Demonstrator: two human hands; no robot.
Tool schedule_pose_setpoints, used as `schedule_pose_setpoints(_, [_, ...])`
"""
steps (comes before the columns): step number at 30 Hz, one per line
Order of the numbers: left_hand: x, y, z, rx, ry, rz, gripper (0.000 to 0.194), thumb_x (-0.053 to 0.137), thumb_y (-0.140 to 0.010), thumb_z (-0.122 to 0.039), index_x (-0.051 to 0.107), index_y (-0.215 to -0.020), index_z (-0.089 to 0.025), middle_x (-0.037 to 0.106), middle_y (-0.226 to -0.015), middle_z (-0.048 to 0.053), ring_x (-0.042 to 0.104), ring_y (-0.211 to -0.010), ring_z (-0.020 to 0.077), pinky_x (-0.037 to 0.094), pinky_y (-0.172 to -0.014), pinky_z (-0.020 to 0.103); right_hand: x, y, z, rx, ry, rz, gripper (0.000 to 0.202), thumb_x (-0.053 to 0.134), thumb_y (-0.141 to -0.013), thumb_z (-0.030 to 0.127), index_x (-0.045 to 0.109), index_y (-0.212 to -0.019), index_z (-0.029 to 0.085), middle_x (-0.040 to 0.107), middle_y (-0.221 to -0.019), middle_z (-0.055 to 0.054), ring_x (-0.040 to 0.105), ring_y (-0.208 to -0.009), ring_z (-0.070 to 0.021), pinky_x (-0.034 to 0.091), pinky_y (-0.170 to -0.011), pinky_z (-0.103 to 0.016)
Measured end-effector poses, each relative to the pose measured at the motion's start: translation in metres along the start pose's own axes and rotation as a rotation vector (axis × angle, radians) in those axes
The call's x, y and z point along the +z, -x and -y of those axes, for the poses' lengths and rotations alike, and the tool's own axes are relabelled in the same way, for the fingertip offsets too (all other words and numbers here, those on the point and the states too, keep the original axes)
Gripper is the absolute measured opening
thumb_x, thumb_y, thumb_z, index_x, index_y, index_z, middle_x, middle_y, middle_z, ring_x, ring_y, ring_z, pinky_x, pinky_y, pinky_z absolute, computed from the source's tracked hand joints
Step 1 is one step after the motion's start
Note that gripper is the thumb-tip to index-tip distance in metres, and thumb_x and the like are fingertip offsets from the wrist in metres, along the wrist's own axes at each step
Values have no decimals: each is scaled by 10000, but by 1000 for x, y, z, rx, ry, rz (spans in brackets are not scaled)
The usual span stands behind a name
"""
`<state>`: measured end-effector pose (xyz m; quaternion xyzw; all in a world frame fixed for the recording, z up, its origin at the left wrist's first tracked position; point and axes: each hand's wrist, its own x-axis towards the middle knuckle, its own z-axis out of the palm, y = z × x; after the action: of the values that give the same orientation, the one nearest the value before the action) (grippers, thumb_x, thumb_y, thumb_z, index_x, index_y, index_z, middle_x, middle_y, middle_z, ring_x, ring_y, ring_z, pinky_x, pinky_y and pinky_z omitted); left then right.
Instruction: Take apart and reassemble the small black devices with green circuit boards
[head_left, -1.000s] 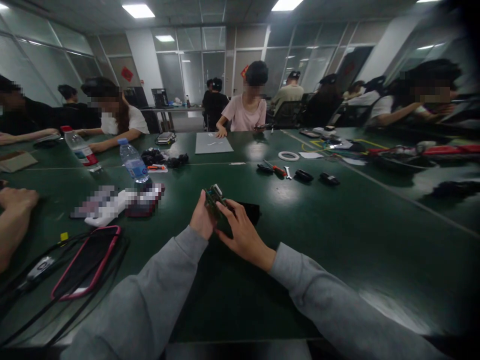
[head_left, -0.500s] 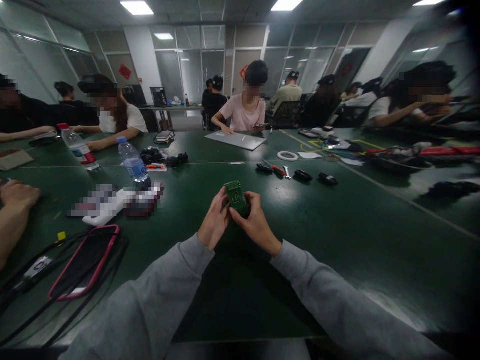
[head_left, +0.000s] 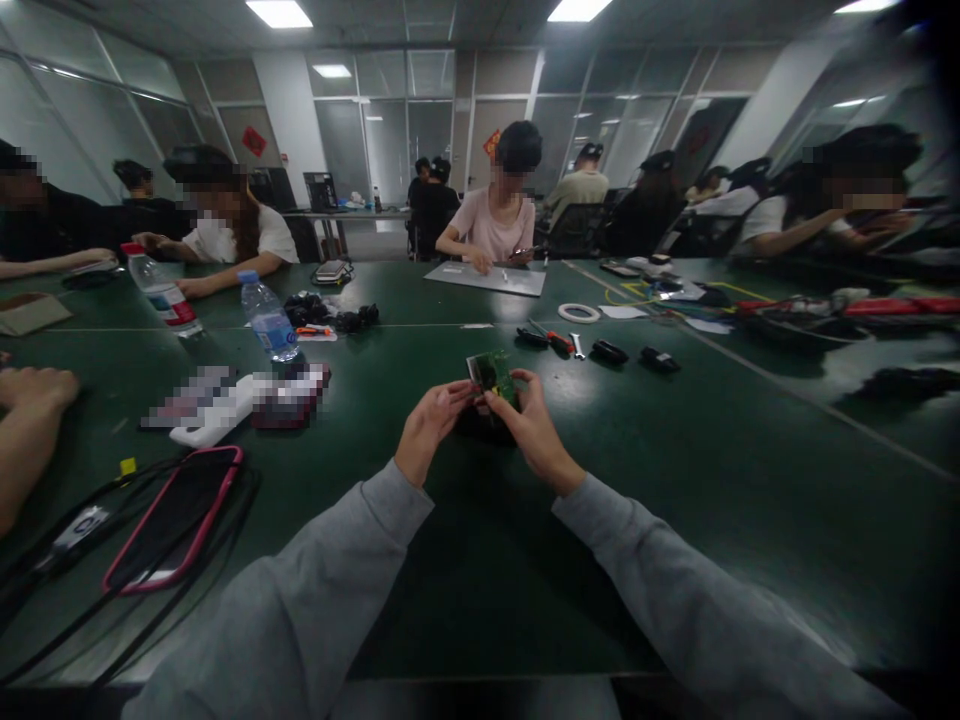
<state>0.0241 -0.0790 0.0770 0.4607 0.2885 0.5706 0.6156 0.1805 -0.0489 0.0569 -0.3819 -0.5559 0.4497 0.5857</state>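
Observation:
A green circuit board (head_left: pixel 504 372) is held up over the table, tilted, with a dark part and a pale edge on its left side. My right hand (head_left: pixel 536 425) grips it from the right, thumb across the front and fingers behind the edge. From the left, my left hand (head_left: pixel 431 425) reaches the board's lower left corner with its fingertips, the fingers fairly straight and close together. The exact contact of those fingertips is hard to see. Below the board, a dark shape or shadow shows between my hands.
On the green table (head_left: pixel 675 500) ahead lie a screwdriver (head_left: pixel 559 342), a wrench (head_left: pixel 577 346), black items (head_left: pixel 609 351) and a tape roll (head_left: pixel 578 313). At left are two bottles (head_left: pixel 268 318), a pink-edged phone (head_left: pixel 176 520) and cables. A person (head_left: pixel 495 215) sits opposite, touching a grey panel (head_left: pixel 487 281).
The circuit board has turned, now showing a dark part and pale edge, and shifted slightly right. My left hand's fingers moved to its lower left corner. The person opposite moved a hand over the panel.

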Motion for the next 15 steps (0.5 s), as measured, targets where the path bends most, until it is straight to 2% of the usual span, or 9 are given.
schedule_pose_setpoints(3, [-11,-5,3,53,-93,7,415,480,-840,-487,609,-1050,-153,671,-1054,115,585,-1061,224,371,-976,386,-5,-8,4,78,-160,-33,647,714,-725,426,277,-1175,265,598,-1011,-21,624,-854,-166,520,-819,-326])
schedule_pose_setpoints(6, [-23,-11,5,54,-151,-32,423,460,-844,-496,611,-1028,-147,685,-999,116,605,-1013,217,402,-933,381,-12,-14,6,125,-197,-23,609,721,-718,424,343,-1159,241,601,-1038,-40,622,-877,-172,521,-813,-323])
schedule_pose_setpoints(11, [-35,-19,10,18,-197,-78,445,454,-834,-520,617,-993,-138,695,-923,108,640,-904,207,448,-845,360,-24,-22,-7,3,17,-85,646,754,-678,385,373,-1166,200,609,-1025,-66,613,-906,-198,504,-844,-359])
schedule_pose_setpoints(15, [-39,-22,13,24,-265,-75,449,451,-834,-527,624,-961,-133,696,-877,97,650,-800,180,464,-756,318,-35,-27,-12,-158,266,49,634,709,-724,395,359,-1214,196,580,-1086,-84,578,-1009,-221,468,-912,-392])
